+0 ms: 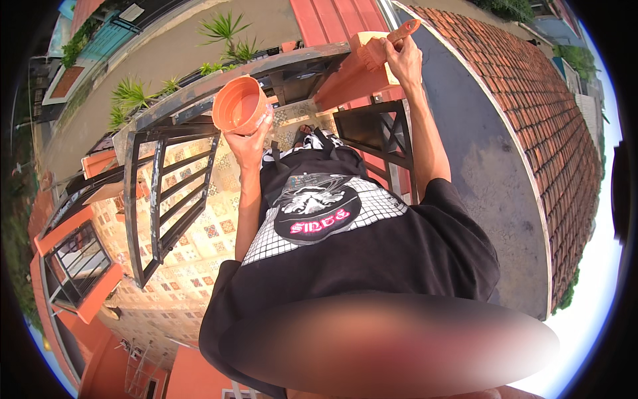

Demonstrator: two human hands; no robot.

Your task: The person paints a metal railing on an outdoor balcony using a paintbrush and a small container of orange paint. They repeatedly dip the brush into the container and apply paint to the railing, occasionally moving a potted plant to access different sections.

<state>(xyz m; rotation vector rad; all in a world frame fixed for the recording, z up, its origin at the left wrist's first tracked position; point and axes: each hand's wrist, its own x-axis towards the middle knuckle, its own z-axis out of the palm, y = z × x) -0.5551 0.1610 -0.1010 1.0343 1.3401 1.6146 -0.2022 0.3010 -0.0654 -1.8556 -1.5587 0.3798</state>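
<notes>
My left hand (pixel 249 142) holds an orange plastic tub (pixel 242 105) from below and its right side, its open top showing orange paint inside. At the upper right my right hand (pixel 404 62) grips a paintbrush (pixel 394 40) near its ferrule, the handle pointing up and right. The paint-covered bristles lie against or just over an orange-painted pillar (pixel 344 75), whose top is partly pale; contact is hard to tell. The pillar stands beyond my feet, to the right of the tub.
A dark metal railing (pixel 199 95) runs beside the pillar. A black metal gate frame (pixel 158 199) stands at left over the patterned tile floor (pixel 224 214). Potted spiky plants (pixel 227 32) line the far side. A grey ledge (pixel 478 149) and tiled roof (pixel 538 124) lie at right.
</notes>
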